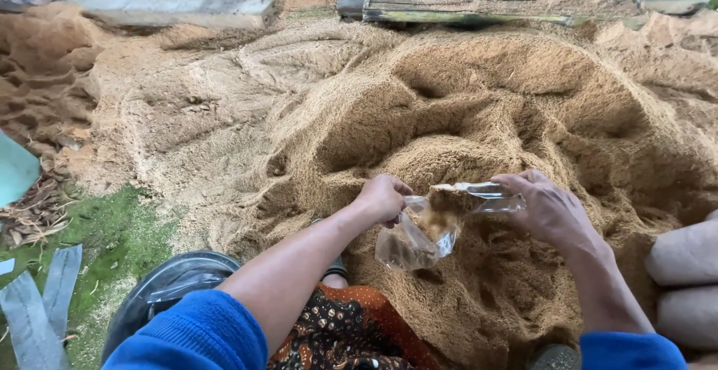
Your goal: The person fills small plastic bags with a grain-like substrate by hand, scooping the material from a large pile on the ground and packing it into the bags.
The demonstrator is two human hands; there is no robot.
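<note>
A clear plastic bag [422, 239], partly filled with brown sawdust, hangs between my hands over a big sawdust heap [479, 115]. My left hand [383, 198] pinches the bag's left rim in a closed fist. My right hand [550, 209] grips the right side of the bag's mouth, its back turned up. The mouth is held wide, with sawdust heaped at the top. Blue sleeves cover my upper arms, and a patterned brown cloth lies over my lap.
Filled pale bags [684, 280] lie at the right edge. A wooden pallet [479, 0] with several stuffed bags stands at the back. Wooden planks [172, 7] lie back left. A dark basin [168, 291] sits by my left knee, on mossy ground.
</note>
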